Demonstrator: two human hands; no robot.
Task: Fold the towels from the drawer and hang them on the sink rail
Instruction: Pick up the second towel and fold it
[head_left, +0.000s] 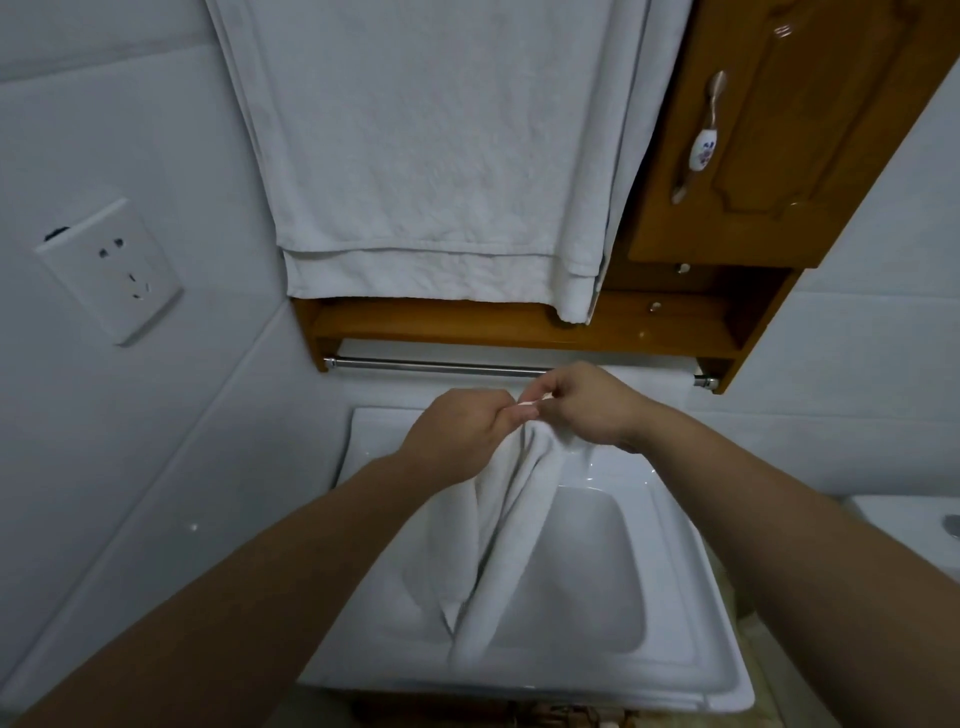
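A: What's around the sink (691, 670)?

B: A round steel rail (431, 366) runs along the wall above it, under a wooden shelf (457, 319). A hung towel (426, 156), large, white and layered, drapes down from above, and its hem ends at the shelf. To the right is a carved wooden cabinet (779, 130) with a metal handle (701, 140) that has a painted ceramic middle. A white socket (111, 270) sits on the tiled wall at left.

A: And the towel (498, 530)?

B: It's white terry, bunched into long soft folds, and it hangs from both hands down into the glossy basin.

A: How are the hands?

B: The left hand (462, 426) has its fingers curled, pinching the top edge. The right hand (592, 410) touches the left and pinches the same edge between thumb and fingers. Both are just in front of the rail, and the right hand hides a stretch of it.
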